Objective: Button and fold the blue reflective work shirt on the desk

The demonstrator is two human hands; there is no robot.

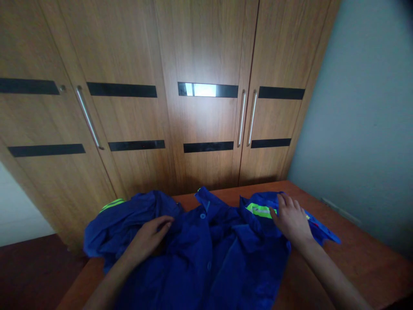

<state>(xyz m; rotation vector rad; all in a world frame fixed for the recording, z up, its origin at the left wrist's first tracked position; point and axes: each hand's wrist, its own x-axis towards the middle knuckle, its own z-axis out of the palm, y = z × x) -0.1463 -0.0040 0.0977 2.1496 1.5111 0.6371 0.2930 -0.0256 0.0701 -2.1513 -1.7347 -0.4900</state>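
Note:
A blue work jacket (222, 254) with a collar and front buttons lies face up, wrinkled, its collar toward the wardrobe. At the jacket's left shoulder, my left hand (150, 234) is closed, thumb and forefinger tips together at the cloth; its other fingers are hidden. My right hand (293, 219) rests open on the sleeve on the right, fingers extended and thumb apart. A yellow-green and silver reflective strip (260, 210) shows beside that thumb. Bunched blue cloth (129, 219) with yellow-green stripes lies left of my left hand; whether it is the other sleeve or another garment I cannot tell.
The jacket is spread over a reddish-brown wooden surface (351, 254). Behind it stands a tall wooden wardrobe (206, 116) with metal handles and black inlays, its doors closed. A pale wall (364, 120) borders the right side. Dark red floor (35, 275) shows at lower left.

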